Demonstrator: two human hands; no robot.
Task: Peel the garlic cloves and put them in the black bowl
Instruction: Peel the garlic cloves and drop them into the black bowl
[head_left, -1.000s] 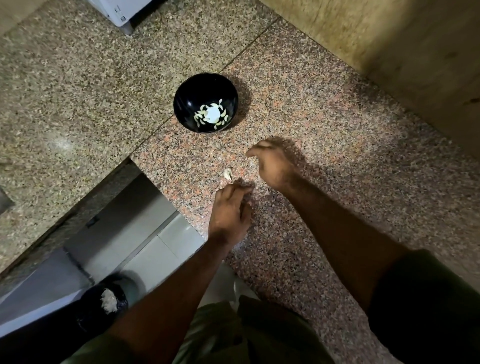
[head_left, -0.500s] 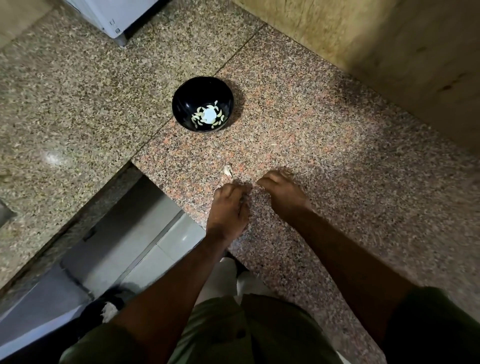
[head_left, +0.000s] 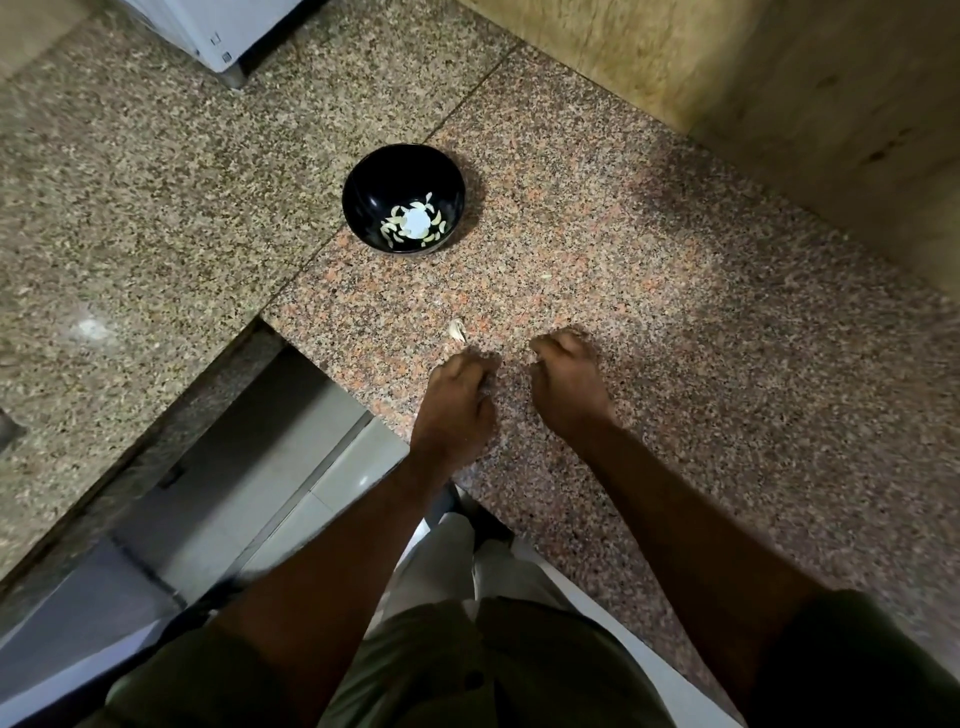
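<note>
Both hands sitting low over the pink granite worktop (head_left: 649, 322), near its front edge. Left hand (head_left: 457, 410): fingers curling down toward the stone, grip looking bunched, but can't tell whether it's pinching anything, fingertips hidden from this angle. Right hand (head_left: 569, 384): same story, fingers curling under, contents not visible. Hands lying side by side, apart, not touching.

One unpeeled garlic clove (head_left: 456, 329) lying on the worktop just beyond the left hand, not touching it. Black bowl (head_left: 363, 202) standing upright further back, well apart from both hands, holding peeled cloves (head_left: 436, 228) ringed around a bright glare spot at the bottom. White appliance corner (head_left: 218, 31) showing at the far edge.
</note>
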